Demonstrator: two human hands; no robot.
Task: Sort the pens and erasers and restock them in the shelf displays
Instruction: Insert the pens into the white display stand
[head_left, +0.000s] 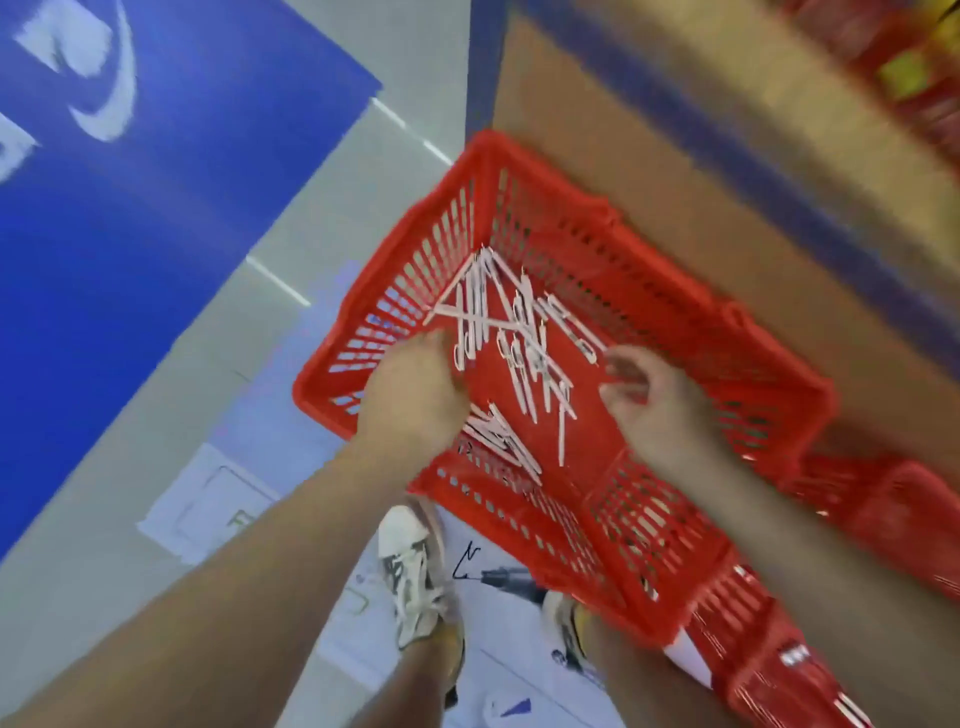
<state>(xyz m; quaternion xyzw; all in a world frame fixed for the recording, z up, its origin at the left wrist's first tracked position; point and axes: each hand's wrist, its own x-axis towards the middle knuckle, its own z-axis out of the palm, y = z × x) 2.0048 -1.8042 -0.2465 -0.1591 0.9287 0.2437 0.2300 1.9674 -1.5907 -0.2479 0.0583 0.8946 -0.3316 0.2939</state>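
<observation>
Head view: I log one red basket (311, 387) of white pens (475, 312); left hand (415, 387) and right hand (657, 402) inside, fingers curled, grasp untellable.

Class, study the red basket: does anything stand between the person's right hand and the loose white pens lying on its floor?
Nothing visible does. The right hand is inside the open-topped red basket, fingertips beside the nearest of the white pens; no lid or other item lies between them.
</observation>
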